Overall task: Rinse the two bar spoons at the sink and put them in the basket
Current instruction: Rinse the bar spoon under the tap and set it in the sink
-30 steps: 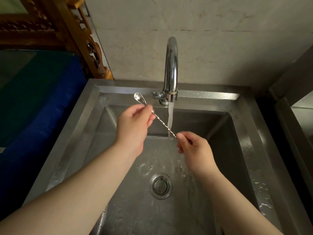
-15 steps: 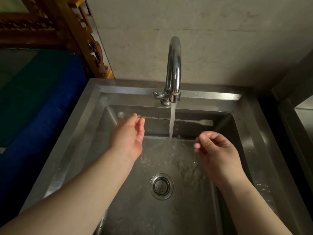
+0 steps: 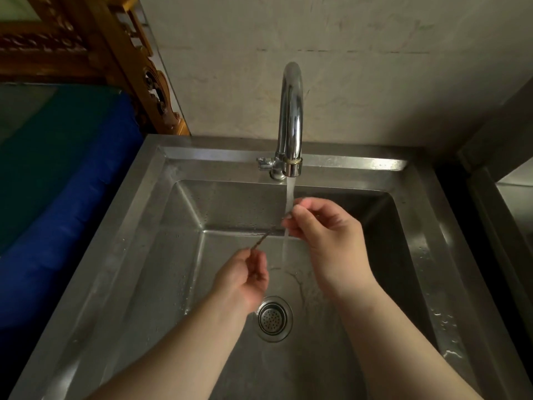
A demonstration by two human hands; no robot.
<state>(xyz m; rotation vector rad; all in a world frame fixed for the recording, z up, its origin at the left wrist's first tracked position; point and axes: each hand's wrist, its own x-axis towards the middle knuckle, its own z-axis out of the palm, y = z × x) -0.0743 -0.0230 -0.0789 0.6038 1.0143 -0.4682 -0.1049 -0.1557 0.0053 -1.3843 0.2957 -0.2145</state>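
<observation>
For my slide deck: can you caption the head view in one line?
Both hands, left hand and right hand, hold a bar spoon under the running faucet over a steel sink.

Two bare forearms, no sleeves, bare left hand (image 3: 242, 280) and right hand (image 3: 328, 241), no rings or watch.

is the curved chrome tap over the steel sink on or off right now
On. A stream of water falls from the curved chrome tap into the steel sink.
</observation>
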